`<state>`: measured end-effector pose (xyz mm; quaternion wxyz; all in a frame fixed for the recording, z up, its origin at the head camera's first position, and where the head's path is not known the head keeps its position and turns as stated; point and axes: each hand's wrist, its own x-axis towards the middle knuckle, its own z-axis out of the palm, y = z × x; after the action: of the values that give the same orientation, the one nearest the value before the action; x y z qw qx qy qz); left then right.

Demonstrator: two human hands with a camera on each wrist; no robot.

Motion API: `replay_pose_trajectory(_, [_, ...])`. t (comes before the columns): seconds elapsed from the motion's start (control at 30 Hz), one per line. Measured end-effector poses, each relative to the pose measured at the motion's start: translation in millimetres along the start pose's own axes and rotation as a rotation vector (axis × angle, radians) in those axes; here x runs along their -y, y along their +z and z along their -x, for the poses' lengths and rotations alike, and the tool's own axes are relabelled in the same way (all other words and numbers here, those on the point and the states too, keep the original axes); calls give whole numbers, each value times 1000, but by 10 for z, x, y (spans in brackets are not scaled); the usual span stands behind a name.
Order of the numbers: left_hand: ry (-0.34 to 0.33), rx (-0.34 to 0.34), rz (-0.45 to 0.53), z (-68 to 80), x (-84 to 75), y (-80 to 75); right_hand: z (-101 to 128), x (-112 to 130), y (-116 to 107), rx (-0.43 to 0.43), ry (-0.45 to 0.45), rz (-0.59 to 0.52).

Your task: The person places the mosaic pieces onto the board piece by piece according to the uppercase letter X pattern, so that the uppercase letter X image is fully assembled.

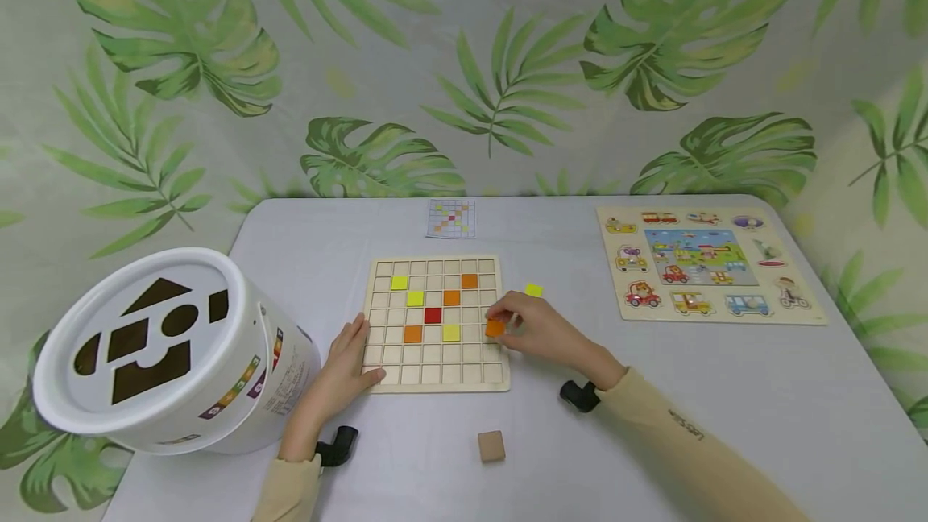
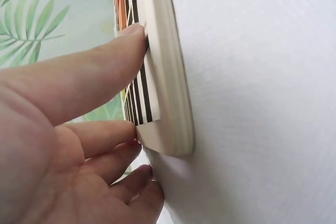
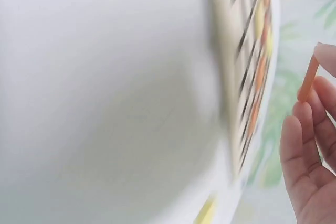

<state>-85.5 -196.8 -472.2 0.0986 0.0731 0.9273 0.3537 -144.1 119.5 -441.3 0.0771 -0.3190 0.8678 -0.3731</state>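
Orange tile (image 1: 495, 329) pinched in right hand (image 1: 540, 331) fingers; left hand (image 1: 350, 361) fingers, relaxed, steady wooden grid board (image 1: 435, 377).

A: Where's the left hand (image 1: 348, 361)?
B: At seven o'clock, fingers straight, thumb lying flat.
A: And the right hand (image 1: 532, 329)?
B: At four o'clock, fingertips pinched together, sleeve trailing back.

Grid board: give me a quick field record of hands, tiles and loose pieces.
board: wooden grid board flat on table
left hand: left hand rests on the board's left edge
right hand: right hand pinches orange tile at the board's right edge
tiles on board: three yellow, three orange, one red
loose: yellow tile right of board; wooden block in front of it
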Motion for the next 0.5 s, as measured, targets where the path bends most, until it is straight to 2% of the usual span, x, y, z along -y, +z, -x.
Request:
replay_pose_trajectory(0.1, [3, 4, 4, -2, 3, 1, -232, 161, 176, 40, -42, -18])
replay_pose_trajectory(0.27, [10, 19, -6, -1, 13, -5, -528, 360, 461, 115, -119, 16])
replay_pose_trajectory(0.5, [22, 62, -23, 4, 4, -35, -776, 512, 768, 210, -140, 71])
